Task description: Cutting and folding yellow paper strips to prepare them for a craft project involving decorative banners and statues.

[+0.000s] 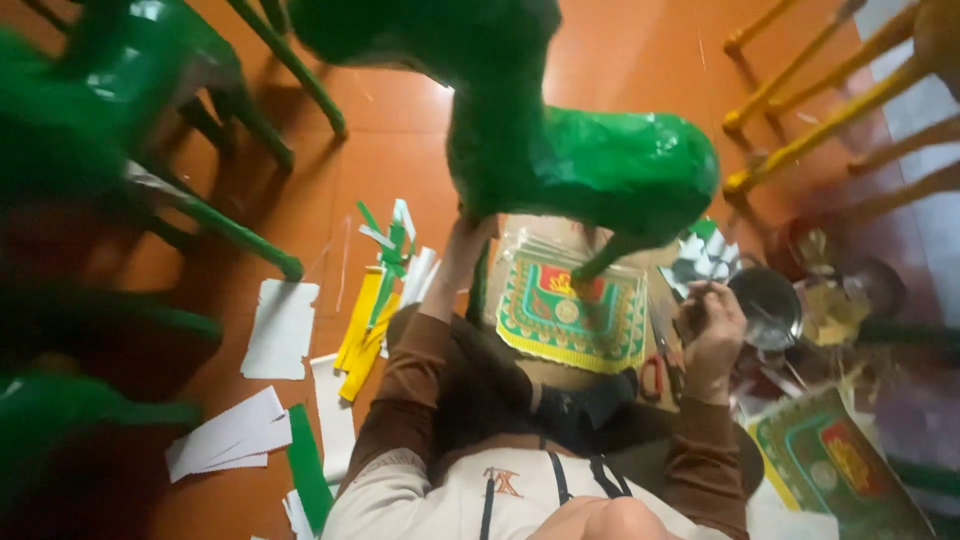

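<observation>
On the orange tiled floor (400,150), directly ahead of the seated person, stands a green paper-covered animal figure (590,160). Its body runs left to right across the view, long axis roughly level, with one thin green leg (605,258) angling down toward a decorated paper sheet (572,312) printed in green, yellow and red that lies across the lap.

The left hand (462,250) reaches up and forward to the underside of the figure, near its left end. It touches the green surface; the fingers are hidden behind the figure's edge, so whether they are closed on it cannot be determined.

The right hand (712,325) sits lower and to the right, clear of the figure, beside a metal bowl (768,305). Its fingers are curled together around a thin dark tool; the tool's kind is too blurred to identify.

The left hand is therefore the nearer one to the figure, which lies above and slightly right of it. The right hand lies below the figure's right end, just beside the thin leg.

Red-handled scissors (655,372) rest near the right forearm. White, yellow and green paper strips (365,325) lie scattered on the floor to the left, with more green figures (100,90) beyond
</observation>
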